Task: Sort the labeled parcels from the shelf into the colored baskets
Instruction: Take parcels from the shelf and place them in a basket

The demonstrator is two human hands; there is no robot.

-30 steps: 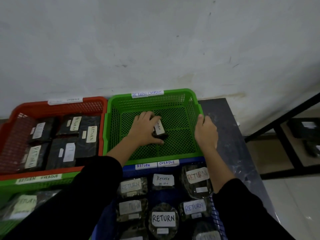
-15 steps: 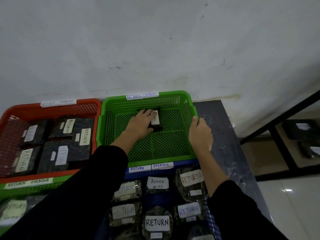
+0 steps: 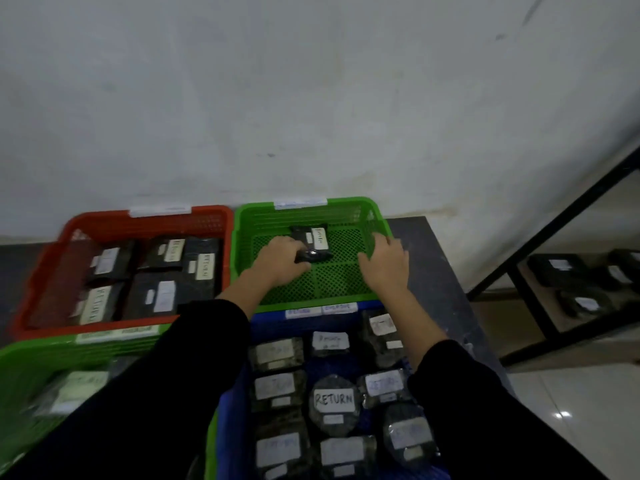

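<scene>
- Gripping the near-left end of the black parcel (image 3: 317, 249): L hand (image 3: 281, 259), fingers curled onto the wrap.
- Black parcel lies inside the far green basket (image 3: 349, 211), toward its back wall, roughly mid-width, tilted a bit; white label (image 3: 319, 239) faces up, text too blurred to read.
- R hand (image 3: 385, 263) sits at the far green basket's right wall, fingertips over the rim. Can't tell if the fingers hook round the rim or just lie on it, too much blur.
- Both arms in black sleeves (image 3: 166, 393), reaching fwd over the nearer baskets.
- Far green basket has a white tag on its back rim (image 3: 300, 203) and two tags on its front rim (image 3: 322, 309); writing unreadable.
- Red basket (image 3: 204, 213) touches it on the left, holds several flat black parcels w/ white labels (image 3: 162, 296).
- Blue basket (image 3: 270, 320) just in front, packed w/ clear-wrapped dark parcels; one round one reads RETURN (image 3: 334, 400).
- Second green basket (image 3: 34, 362) at lower left, in front of the red one, w/ a labeled parcel inside.
- All baskets on a dark table (image 3: 433, 271) against a white wall (image 3: 311, 98).
- Black metal shelf (image 3: 554, 230) at right, apart from the table; more labeled black parcels (image 3: 561, 268) on its low level.
</scene>
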